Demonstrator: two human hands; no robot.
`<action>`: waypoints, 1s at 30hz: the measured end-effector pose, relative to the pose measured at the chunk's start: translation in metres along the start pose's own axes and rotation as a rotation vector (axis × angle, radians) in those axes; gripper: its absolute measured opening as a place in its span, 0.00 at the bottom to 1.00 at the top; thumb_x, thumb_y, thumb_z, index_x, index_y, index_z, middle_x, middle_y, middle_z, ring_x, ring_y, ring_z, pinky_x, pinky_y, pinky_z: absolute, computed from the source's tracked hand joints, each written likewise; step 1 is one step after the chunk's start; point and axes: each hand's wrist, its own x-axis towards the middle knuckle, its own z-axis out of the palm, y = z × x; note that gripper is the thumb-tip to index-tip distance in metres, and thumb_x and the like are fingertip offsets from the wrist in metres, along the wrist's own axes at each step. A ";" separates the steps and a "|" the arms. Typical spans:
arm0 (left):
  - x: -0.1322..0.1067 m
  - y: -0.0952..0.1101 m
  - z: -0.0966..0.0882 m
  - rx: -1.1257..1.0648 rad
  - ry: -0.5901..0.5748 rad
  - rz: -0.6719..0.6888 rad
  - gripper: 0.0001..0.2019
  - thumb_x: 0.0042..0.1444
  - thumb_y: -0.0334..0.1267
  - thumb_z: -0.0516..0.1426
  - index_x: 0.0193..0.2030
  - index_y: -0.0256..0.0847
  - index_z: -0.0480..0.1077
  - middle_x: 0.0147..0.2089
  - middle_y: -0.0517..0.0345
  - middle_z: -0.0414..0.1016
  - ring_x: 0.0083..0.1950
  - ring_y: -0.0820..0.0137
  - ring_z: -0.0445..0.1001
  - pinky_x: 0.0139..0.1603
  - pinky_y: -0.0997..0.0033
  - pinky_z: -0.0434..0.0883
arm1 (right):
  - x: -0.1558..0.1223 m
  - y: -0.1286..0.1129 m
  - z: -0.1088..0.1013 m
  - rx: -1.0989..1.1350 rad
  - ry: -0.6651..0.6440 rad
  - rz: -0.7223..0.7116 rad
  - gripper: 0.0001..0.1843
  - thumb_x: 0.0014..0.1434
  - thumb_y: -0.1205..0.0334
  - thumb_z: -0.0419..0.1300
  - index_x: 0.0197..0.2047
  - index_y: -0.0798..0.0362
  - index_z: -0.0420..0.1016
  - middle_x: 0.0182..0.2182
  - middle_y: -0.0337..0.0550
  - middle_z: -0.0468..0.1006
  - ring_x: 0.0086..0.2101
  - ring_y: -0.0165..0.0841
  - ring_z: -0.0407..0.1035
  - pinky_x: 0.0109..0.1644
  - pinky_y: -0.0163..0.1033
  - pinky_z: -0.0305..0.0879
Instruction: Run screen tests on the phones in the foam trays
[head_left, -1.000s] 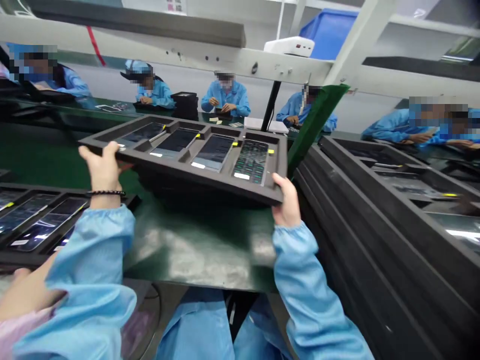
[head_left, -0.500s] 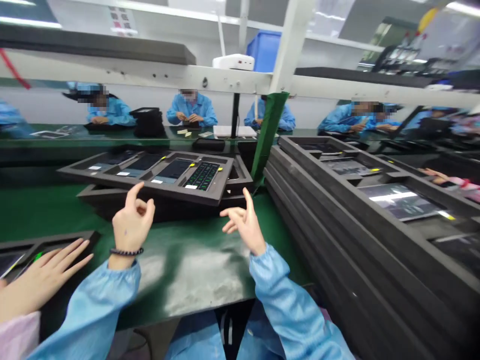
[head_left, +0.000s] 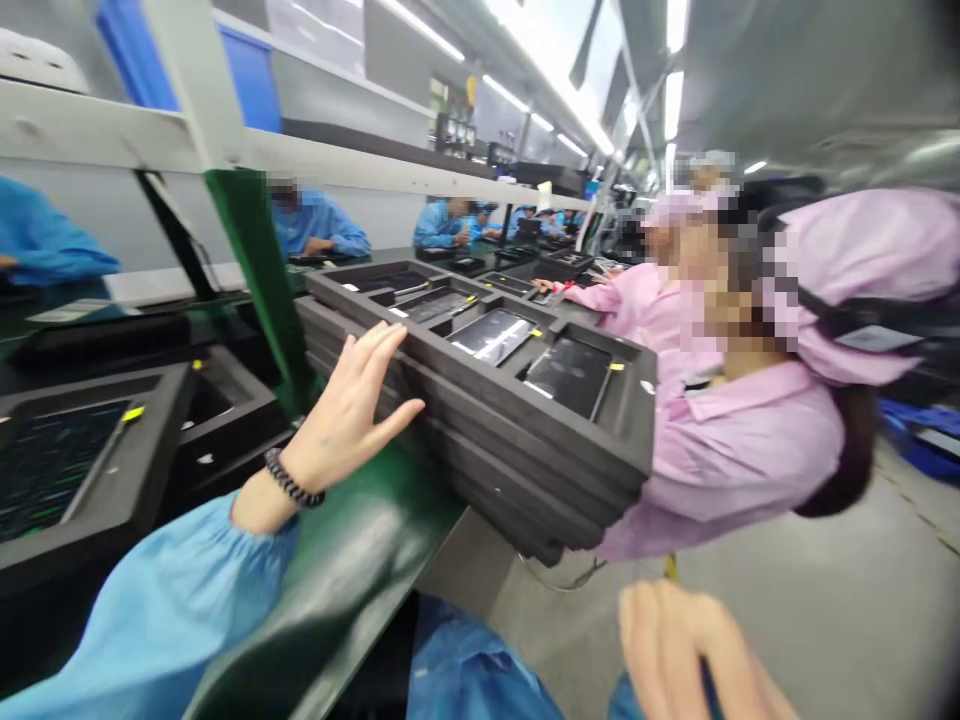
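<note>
My left hand (head_left: 352, 415), with a dark beaded bracelet at the wrist, is open. Its fingertips are at the near side of the top black foam tray (head_left: 465, 365) on a stack; whether they touch it is unclear. Dark flat screen panels (head_left: 570, 375) with yellow tabs lie in that tray's compartments. At the bottom right is my right hand (head_left: 679, 640), away from the trays, bent and blurred. A dark strip shows by its fingers, too unclear to name. Another foam tray (head_left: 154, 450) with a panel is left of my left arm.
The green bench top (head_left: 375, 520) runs below the stack. A green-wrapped post (head_left: 259, 280) rises at the stack's left. Close on the right, a person in pink (head_left: 750, 440) sits beside the stack. People in blue work across the bench. Grey floor (head_left: 847, 600) shows at the right.
The view has swung right, toward the tray stack. My left hand has gone from the left-hand trays to the stack's side and its fingers have straightened. My right hand is now low at the right.
</note>
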 end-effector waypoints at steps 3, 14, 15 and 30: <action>0.028 -0.016 0.018 -0.042 -0.046 0.016 0.36 0.64 0.60 0.51 0.73 0.42 0.52 0.75 0.43 0.56 0.78 0.51 0.50 0.77 0.35 0.41 | 0.010 -0.028 -0.016 -0.271 0.572 -0.144 0.16 0.60 0.40 0.61 0.34 0.40 0.82 0.24 0.37 0.79 0.30 0.34 0.76 0.37 0.38 0.76; 0.044 -0.013 0.002 0.016 -0.001 -0.017 0.36 0.55 0.70 0.53 0.53 0.39 0.68 0.53 0.44 0.73 0.59 0.51 0.66 0.64 0.45 0.67 | 0.090 -0.025 -0.041 -1.057 0.435 -0.293 0.23 0.57 0.36 0.61 0.40 0.48 0.74 0.37 0.44 0.77 0.42 0.42 0.72 0.61 0.56 0.62; 0.040 -0.009 0.002 0.035 0.022 -0.023 0.33 0.57 0.67 0.54 0.54 0.38 0.67 0.53 0.44 0.73 0.60 0.51 0.66 0.64 0.45 0.67 | 0.090 -0.026 -0.038 -1.056 0.427 -0.319 0.23 0.55 0.35 0.62 0.37 0.48 0.72 0.34 0.43 0.76 0.39 0.41 0.71 0.55 0.53 0.64; -0.058 0.032 0.012 -1.087 0.267 -1.139 0.25 0.57 0.55 0.47 0.51 0.53 0.77 0.44 0.49 0.82 0.55 0.46 0.78 0.57 0.30 0.76 | 0.012 -0.085 -0.031 -0.764 0.802 -0.287 0.33 0.59 0.31 0.45 0.16 0.44 0.67 0.09 0.36 0.58 0.17 0.33 0.49 0.43 0.59 0.56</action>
